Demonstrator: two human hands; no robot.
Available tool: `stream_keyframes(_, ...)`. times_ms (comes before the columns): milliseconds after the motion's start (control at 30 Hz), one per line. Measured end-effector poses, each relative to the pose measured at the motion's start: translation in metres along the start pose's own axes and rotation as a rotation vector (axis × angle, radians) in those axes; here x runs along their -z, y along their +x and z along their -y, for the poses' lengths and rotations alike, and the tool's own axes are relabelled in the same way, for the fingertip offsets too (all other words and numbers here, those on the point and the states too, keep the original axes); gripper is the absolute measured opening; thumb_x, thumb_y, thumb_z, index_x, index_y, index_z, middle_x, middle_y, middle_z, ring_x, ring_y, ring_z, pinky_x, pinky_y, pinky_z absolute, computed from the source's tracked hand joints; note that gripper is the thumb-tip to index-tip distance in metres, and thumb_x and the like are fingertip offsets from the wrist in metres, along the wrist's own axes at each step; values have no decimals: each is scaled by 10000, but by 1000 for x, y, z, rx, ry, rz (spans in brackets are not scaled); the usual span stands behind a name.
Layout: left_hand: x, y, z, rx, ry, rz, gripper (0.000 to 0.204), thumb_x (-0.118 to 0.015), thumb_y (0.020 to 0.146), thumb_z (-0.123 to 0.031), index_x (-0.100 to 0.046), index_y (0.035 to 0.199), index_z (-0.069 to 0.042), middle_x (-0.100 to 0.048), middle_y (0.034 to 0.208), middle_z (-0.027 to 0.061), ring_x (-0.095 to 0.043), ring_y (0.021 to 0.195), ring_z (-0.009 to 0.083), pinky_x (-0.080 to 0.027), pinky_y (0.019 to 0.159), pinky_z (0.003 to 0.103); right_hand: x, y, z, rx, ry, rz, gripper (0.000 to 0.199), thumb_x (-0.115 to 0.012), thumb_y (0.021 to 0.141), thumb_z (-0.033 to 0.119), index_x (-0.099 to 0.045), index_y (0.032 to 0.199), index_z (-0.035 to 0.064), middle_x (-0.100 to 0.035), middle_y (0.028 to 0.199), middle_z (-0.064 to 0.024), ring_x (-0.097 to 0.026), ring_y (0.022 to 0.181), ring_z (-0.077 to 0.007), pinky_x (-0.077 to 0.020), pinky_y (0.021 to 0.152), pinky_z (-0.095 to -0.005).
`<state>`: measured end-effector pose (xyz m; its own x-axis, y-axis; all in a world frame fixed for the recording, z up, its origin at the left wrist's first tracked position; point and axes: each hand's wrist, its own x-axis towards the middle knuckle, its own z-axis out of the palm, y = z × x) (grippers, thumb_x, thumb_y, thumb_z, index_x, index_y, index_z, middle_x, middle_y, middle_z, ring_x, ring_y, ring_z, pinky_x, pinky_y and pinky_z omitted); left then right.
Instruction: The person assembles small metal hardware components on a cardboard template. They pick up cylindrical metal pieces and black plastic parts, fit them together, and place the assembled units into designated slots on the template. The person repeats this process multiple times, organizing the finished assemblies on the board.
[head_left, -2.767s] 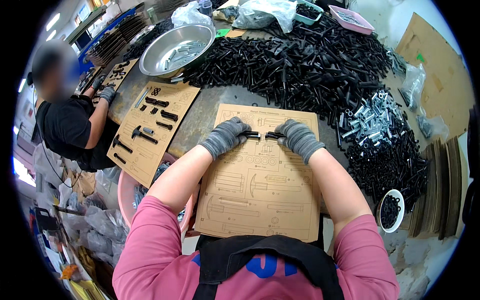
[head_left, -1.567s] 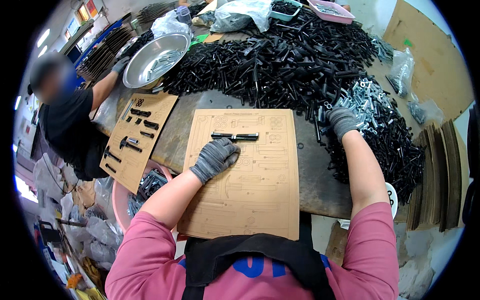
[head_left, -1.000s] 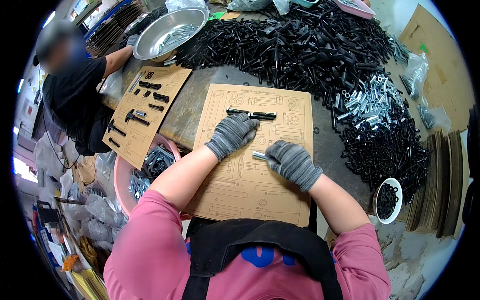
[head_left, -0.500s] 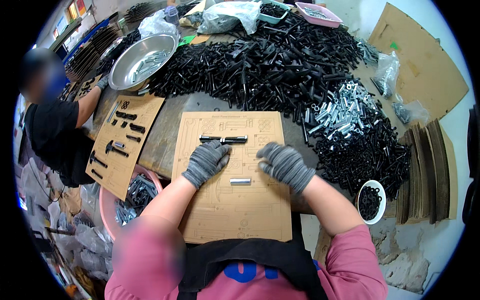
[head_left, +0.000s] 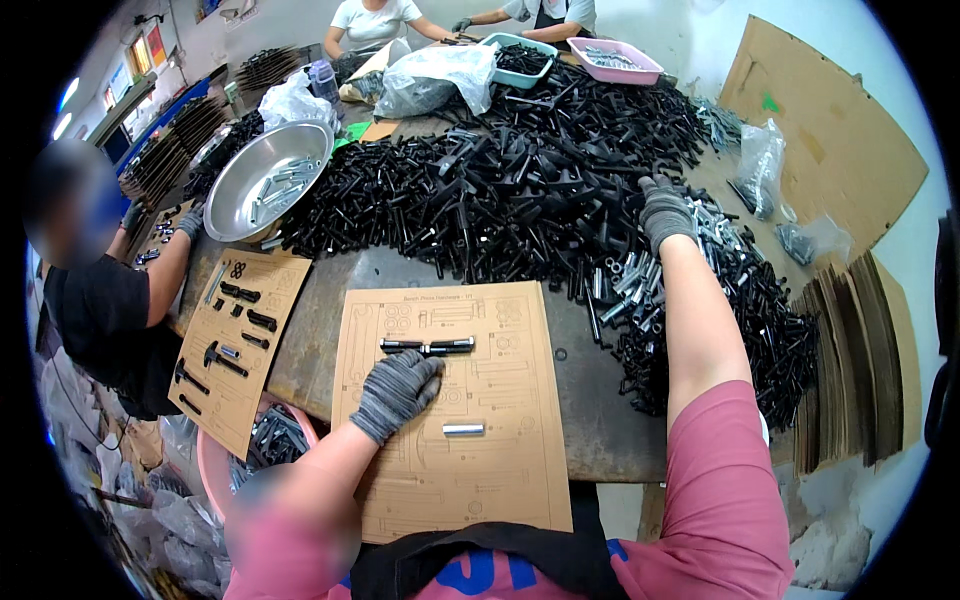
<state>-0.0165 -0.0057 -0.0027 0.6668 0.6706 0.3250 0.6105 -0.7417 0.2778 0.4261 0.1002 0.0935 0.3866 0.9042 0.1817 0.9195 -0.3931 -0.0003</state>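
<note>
Left hand [head_left: 397, 392], gloved grey, resting flat and palm-down on the cardboard template [head_left: 450, 410], fingers loosely spread, nothing held. Just above its fingertips, a black rod [head_left: 427, 347] lying crosswise in a printed outline on the template; to the right of the wrist, a short silver sleeve [head_left: 463, 430] lying loose on the card, near the hand but apart from it. Template flat on the tabletop [head_left: 330, 330], close to the near edge. Right hand [head_left: 664, 212], also gloved, stretched well away to the far right, fingers curled down into the silver bolts [head_left: 640, 275] at the edge of the black parts heap [head_left: 500, 190]; whether anything is gripped cannot be told, since the fingertips are buried among the parts. Heap spread across most of the far tabletop. Off to the left, a second template [head_left: 235, 345] partly filled with black pieces, with another person's gloved hand [head_left: 190, 222] just beyond it. Behind that, a steel bowl [head_left: 265, 180] holding a few silver parts. At the far end, a teal tray [head_left: 525, 60] and a pink tray [head_left: 612, 62]. Stacked cardboard sheets [head_left: 850, 360] standing along the right side.
</note>
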Motion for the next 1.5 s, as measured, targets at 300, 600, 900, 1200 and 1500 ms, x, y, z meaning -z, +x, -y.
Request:
stream_keyframes(300, 1, 0, -1, 7, -3, -54, 205, -615, 716, -170, -595, 901, -84, -535, 714, 74, -541, 664, 253, -445, 578, 368, 9, 15, 7, 225, -440, 40, 260, -433, 838, 126, -569, 1060, 120, -562, 1091, -106, -558, 1006, -251, -457, 828, -367)
stream_keyframes(600, -1, 2, 1, -12, -14, -72, 188, -603, 730, -182, -600, 894, -90, -535, 719, 77, -539, 671, 255, -445, 566, 365, 23, -43, -19, 149, -15, -384, 340, -586, 764, 289, -572, 1045, 99, -588, 1014, -146, -553, 934, -296, -426, 830, -385)
stream_keyframes(900, -5, -4, 2, 3, 9, -62, 173, -569, 768, -195, -591, 902, -89, -548, 789, 109, -553, 715, 275, -457, 618, 376, 38, -226, 98, 680, 117, 176, 242, -567, 785, 328, -619, 867, 106, -617, 688, -117, -601, 630, -284, -479, 574, -380)
stream_keyframes(1200, 9, -24, -10, 244, -486, -87, 265, -590, 801, -161, -581, 1037, -41, -593, 884, 122, -570, 826, 247, -458, 753, 311, 41, -298, 149, 952, -44, 272, 122, -512, 796, 148, -617, 811, 87, -630, 742, -85, -623, 709, -231, -503, 608, -372)
stream_keyframes(1500, 38, -59, -67, 38, -10, 306, 264, -611, 765, -307, -600, 911, -88, -566, 682, 88, -576, 645, 267, -456, 569, 355, 53, -287, 93, 601, 226, 35, 197, -584, 784, 273, -587, 802, 77, -600, 713, -92, -585, 666, -270, -467, 607, -357)
